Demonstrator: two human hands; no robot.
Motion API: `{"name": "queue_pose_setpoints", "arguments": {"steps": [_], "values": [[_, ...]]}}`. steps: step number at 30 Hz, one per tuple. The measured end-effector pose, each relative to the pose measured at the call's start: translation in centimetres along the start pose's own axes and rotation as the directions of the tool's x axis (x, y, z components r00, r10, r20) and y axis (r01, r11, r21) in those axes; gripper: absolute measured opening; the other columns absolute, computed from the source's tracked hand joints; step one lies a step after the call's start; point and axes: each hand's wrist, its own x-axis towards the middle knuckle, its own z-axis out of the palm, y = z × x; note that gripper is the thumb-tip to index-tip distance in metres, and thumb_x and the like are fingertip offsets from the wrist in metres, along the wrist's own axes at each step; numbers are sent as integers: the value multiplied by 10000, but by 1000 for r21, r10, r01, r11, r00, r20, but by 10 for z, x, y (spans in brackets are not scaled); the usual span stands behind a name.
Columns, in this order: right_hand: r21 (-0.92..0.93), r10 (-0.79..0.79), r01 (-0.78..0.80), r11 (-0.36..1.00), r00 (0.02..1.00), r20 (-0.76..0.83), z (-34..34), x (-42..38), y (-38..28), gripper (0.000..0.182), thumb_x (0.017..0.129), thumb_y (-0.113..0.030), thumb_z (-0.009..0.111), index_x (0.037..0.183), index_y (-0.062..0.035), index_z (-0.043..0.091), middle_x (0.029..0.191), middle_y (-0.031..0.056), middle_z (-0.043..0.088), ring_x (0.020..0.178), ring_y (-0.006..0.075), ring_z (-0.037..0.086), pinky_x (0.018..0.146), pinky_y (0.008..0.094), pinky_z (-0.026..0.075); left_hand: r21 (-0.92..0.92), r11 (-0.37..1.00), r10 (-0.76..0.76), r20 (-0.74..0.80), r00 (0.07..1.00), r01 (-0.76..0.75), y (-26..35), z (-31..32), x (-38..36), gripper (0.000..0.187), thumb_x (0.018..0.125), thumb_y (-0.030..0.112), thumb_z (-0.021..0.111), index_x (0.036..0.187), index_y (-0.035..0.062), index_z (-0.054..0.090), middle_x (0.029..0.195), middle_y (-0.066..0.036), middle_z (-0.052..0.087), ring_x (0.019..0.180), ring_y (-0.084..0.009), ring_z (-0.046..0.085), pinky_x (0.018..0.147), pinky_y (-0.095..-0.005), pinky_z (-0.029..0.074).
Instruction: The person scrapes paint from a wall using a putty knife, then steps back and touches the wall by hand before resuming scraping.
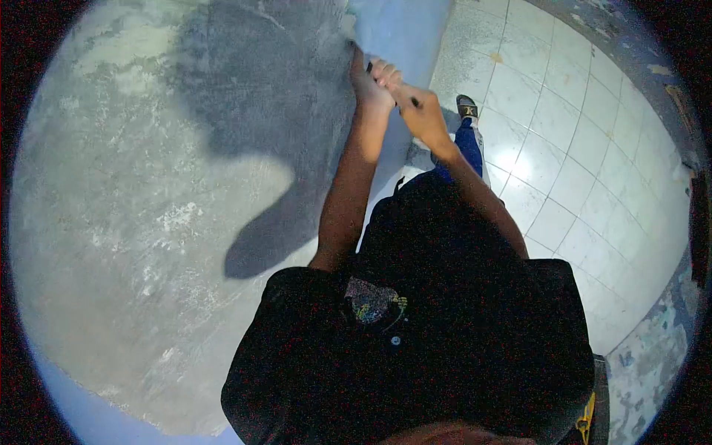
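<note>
Meeting at arm's length, both hands (pixel 423 119) grip a dark object (pixel 415 102).

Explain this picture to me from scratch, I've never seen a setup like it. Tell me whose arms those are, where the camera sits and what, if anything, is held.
There is no machine here: these are a person's own bare hands. The one picture comes from a camera worn on the head, looking down past the black shirt.

The left hand and right hand meet near the top, close to a bluish area. Something dark shows between them, perhaps held, but the fingers hide too much to say what it is.

A shadow falls across the rough grey surface at picture left. At picture right are a dark sandal and pale floor tiles.
</note>
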Motion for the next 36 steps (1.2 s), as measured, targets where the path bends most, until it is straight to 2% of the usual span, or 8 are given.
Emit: {"name": "queue_pose_setpoints", "arguments": {"steps": [4, 8, 15, 18, 21, 31, 34, 36], "values": [[-13, -39, 38, 999, 999, -33, 6, -4, 2, 324, 855, -230, 525, 670, 30, 471, 538, 3, 354, 545, 68, 349, 473, 255, 319, -190, 979, -66, 37, 997, 71, 3, -10, -3, 497, 830, 520, 381, 557, 123, 504, 420, 13, 388, 334, -142, 345, 369, -296, 278], [-49, 79, -75, 996, 995, 68, -4, -8, 4, 196, 828, -189, 536, 924, -37, 613, 592, 179, 479, 568, 72, 420, 533, 287, 406, -139, 990, -16, -49, 999, 9, -4, -13, -12, 506, 816, 539, 402, 531, 127, 475, 417, 18, 372, 324, -128, 322, 372, -281, 269], [-68, 116, -110, 992, 988, 102, -7, -3, 5, 193, 820, -196, 539, 873, -27, 614, 612, 176, 520, 565, 80, 461, 547, 288, 418, -67, 997, 23, -178, 984, -36, -7, -3, -5, 527, 801, 560, 426, 491, 134, 441, 399, 21, 331, 312, -127, 303, 367, -274, 251], [1, -23, 23, 1000, 1000, -10, 6, -20, 5, 280, 858, -231, 524, 774, 33, 561, 574, -36, 403, 572, 50, 359, 484, 228, 318, -23, 1000, -17, -102, 995, 15, 2, -21, -14, 534, 791, 574, 433, 496, 130, 454, 398, 18, 332, 304, -130, 298, 360, -277, 245], [3, 102, -102, 995, 995, 9, 6, -10, 5, 281, 860, -236, 523, 772, 27, 566, 564, -33, 401, 562, 52, 355, 481, 233, 314, -33, 999, 19, -136, 990, -24, 0, -12, -3, 538, 782, 583, 439, 515, 116, 468, 392, 19, 327, 295, -133, 296, 346, -280, 234], [51, 36, -36, 998, 999, 8, 5, -7, 6, 224, 847, -177, 528, 754, 23, 568, 542, -4, 405, 540, 48, 366, 473, 233, 313, -22, 1000, 1, -167, 986, -5, 0, -8, -2, 535, 790, 606, 396, 533, 140, 450, 394, 38, 300, 298, -119, 278, 340, -262, 228], [4, -112, 113, 994, 993, -36, 8, -22, 11, 184, 817, -181, 546, 890, -26, 614, 601, 197, 494, 515, 100, 422, 508, 299, 402, -57, 998, -20, -187, 982, 10, -1, -14, -17, 538, 800, 603, 383, 515, 148, 419, 394, 42, 292, 297, -114, 279, 334, -260, 220], [-48, -11, 11, 999, 1000, -4, 8, -15, 9, 176, 811, -164, 543, 898, -28, 614, 617, 197, 515, 523, 106, 448, 520, 296, 406, -77, 997, -34, -137, 990, 24, 2, -14, -22, 534, 806, 595, 384, 506, 153, 402, 394, 43, 287, 294, -112, 277, 332, -261, 216]]}}
